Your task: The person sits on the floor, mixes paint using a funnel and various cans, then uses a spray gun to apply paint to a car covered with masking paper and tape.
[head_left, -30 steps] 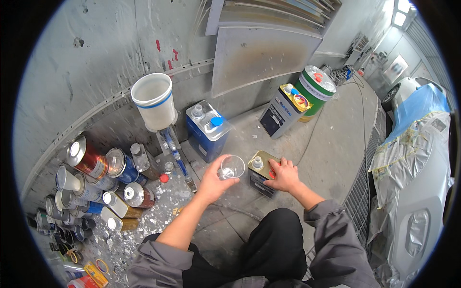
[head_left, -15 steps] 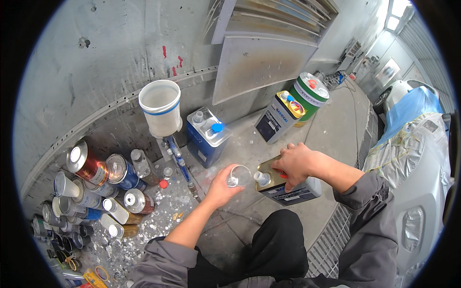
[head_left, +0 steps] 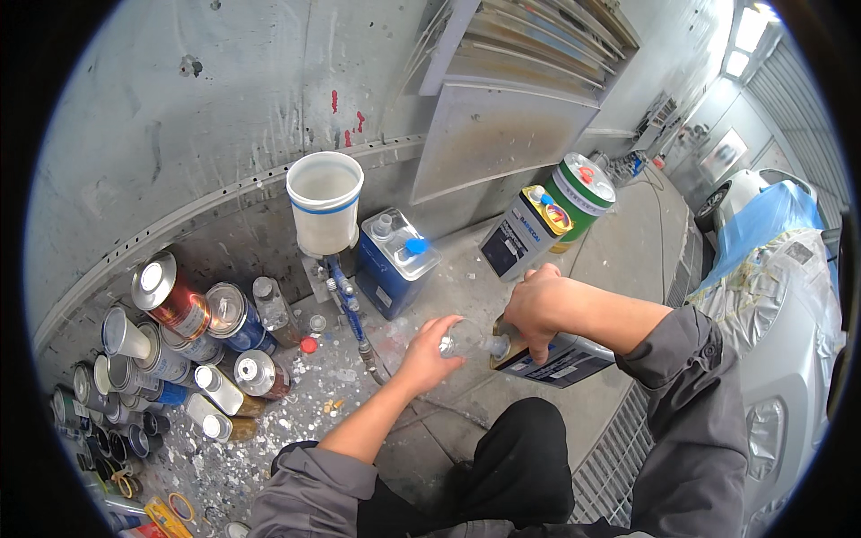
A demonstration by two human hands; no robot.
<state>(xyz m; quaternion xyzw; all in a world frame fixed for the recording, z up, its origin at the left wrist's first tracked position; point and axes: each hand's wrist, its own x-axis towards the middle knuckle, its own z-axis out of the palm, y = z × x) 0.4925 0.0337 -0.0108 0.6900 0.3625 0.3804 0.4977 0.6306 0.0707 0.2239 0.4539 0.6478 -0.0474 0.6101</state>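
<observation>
I've got the cup in my left grip; right grip clasps the tilted can from above, right of the cup, spout by cup's mouth.

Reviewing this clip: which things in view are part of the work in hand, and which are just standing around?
In use:
clear cup, in the left hand
tilted can, in the right hand, spout at the cup

Apparently not in use:
white pot
blue can
grey can
green drum
red tin
masked car
</observation>
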